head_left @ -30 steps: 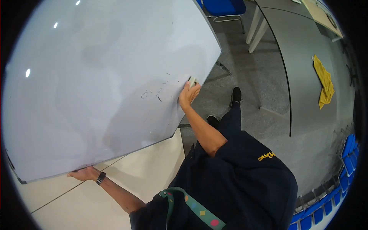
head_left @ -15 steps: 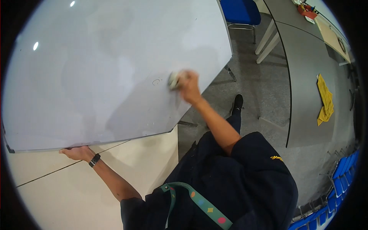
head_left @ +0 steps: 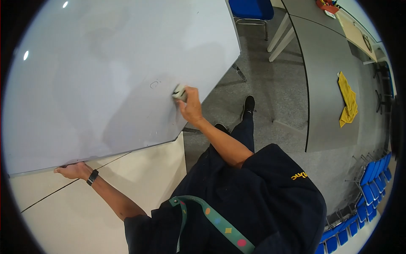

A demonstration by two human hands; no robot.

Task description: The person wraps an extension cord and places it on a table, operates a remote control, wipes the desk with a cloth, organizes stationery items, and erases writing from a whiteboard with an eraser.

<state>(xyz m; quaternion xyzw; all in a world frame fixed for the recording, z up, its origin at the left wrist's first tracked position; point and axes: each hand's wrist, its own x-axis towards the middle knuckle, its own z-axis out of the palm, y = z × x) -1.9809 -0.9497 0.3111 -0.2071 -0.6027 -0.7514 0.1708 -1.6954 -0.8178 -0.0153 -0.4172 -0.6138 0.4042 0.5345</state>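
A large whiteboard (head_left: 84, 101) fills the upper left of the head view, a small dark pen mark (head_left: 154, 84) on its surface. My right hand (head_left: 191, 106) is wrapped round a pale whiteboard eraser (head_left: 179, 92), which is against the board just right of that mark. At the board's lower edge, my left hand (head_left: 75, 171) grips the frame from beneath, its fingers partly hidden behind the board. A dark watch (head_left: 91, 177) is on the left wrist.
A grey table (head_left: 323, 84) stands to the right with a yellow cloth (head_left: 348, 99) on it. One blue chair (head_left: 251, 9) is beyond the board; several blue chairs (head_left: 370, 186) line the lower right. A board leg (head_left: 239, 73) juts out over the floor.
The whole view has shifted, so the scene sits further left. Against the pen mark, the eraser has moved slightly right and down. My left hand keeps its place on the edge.
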